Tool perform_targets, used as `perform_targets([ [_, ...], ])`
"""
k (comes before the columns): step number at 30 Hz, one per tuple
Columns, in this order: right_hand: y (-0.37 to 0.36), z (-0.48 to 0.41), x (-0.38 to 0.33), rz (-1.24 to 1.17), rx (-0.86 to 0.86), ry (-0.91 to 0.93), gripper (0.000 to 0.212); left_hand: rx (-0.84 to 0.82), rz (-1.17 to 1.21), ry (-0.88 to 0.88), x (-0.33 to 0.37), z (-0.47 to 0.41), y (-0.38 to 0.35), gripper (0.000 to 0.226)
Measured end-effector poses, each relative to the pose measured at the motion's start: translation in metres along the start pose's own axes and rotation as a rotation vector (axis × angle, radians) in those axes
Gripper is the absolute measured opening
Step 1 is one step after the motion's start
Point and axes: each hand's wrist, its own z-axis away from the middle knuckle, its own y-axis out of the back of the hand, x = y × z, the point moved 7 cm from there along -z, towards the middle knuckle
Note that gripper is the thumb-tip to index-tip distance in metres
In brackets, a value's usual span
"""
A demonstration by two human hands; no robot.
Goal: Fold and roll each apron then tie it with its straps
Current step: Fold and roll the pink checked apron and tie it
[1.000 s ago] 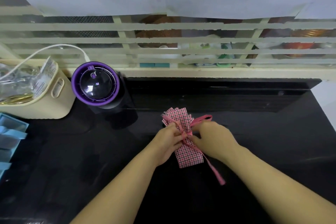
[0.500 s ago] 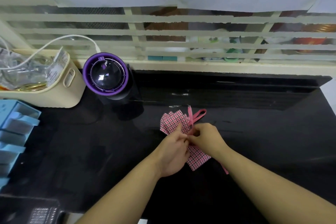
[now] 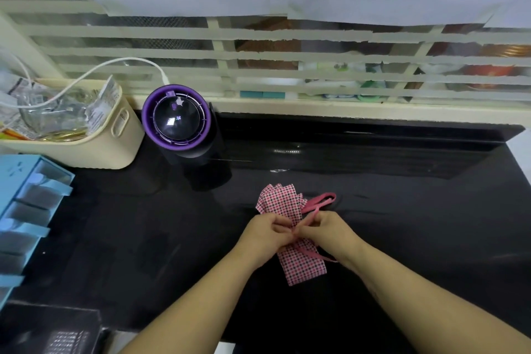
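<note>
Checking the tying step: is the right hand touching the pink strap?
Touching. The head view shows the right hand pinching the pink strap over the rolled apron.

The apron [image 3: 301, 267] is a pink-and-white checked cloth with small dark dots, folded and rolled into a narrow bundle. It lies flat on the black table [image 3: 416, 238], slanting from far left to near right. Its far end fans out into several layered, pointed edges; its near end is squared off. A pink strap [image 3: 321, 200] forms a flat loop on the table just right of the far end, crosses the bundle's middle, and runs diagonally over the near half. The left hand [image 3: 265, 234] and right hand [image 3: 327, 231] cover the middle, their fingers pinching the strap there.
</note>
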Motion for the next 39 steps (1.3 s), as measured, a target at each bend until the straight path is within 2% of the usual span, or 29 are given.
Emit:
perform_targets([
  [3,-0.003,0.003,-0.001,0.098,-0.095,0.027,0.01,-0.013,-0.167,-0.047,0.001,0.005,0.0,0.015],
  [5,-0.005,0.003,-0.003,0.191,-0.161,0.062,0.005,-0.046,-0.246,-0.06,-0.001,0.006,-0.002,0.014],
  [8,-0.007,0.004,-0.007,0.331,-0.203,0.115,0.007,-0.113,-0.221,-0.06,-0.004,0.008,-0.006,0.013],
  [12,-0.009,0.003,-0.009,0.394,-0.222,0.121,0.005,-0.148,-0.228,-0.066,-0.005,0.011,-0.004,0.011],
  [15,-0.007,0.004,-0.01,0.396,-0.215,0.158,0.005,-0.053,-0.335,-0.139,-0.007,0.014,0.005,0.011],
  [18,0.006,0.006,-0.004,0.364,-0.124,0.151,0.007,0.066,-0.427,-0.209,-0.01,0.018,0.018,0.01],
  [24,0.017,0.005,0.002,0.402,-0.048,0.119,0.017,0.075,-0.529,-0.226,-0.016,0.016,0.018,0.01],
  [27,0.018,0.004,0.004,0.367,-0.06,0.098,0.013,0.11,-0.578,-0.194,-0.018,0.014,0.02,0.007],
  [30,0.02,0.005,0.009,0.21,-0.104,0.049,0.01,0.177,-0.457,-0.125,-0.019,0.015,0.025,0.034],
  [33,0.011,0.011,0.015,-0.153,-0.129,-0.065,0.015,0.187,-0.137,-0.01,-0.022,0.012,0.024,0.065],
  [34,0.005,0.014,0.016,-0.257,-0.139,-0.09,0.017,0.172,-0.015,0.012,-0.022,0.012,0.019,0.063],
  [37,-0.015,0.019,0.008,-0.449,-0.158,-0.078,0.016,0.099,0.194,-0.001,-0.014,0.008,0.005,0.03],
  [39,-0.018,0.022,-0.007,-0.597,-0.17,-0.048,0.007,0.089,0.371,-0.057,-0.005,0.007,0.008,0.026],
])
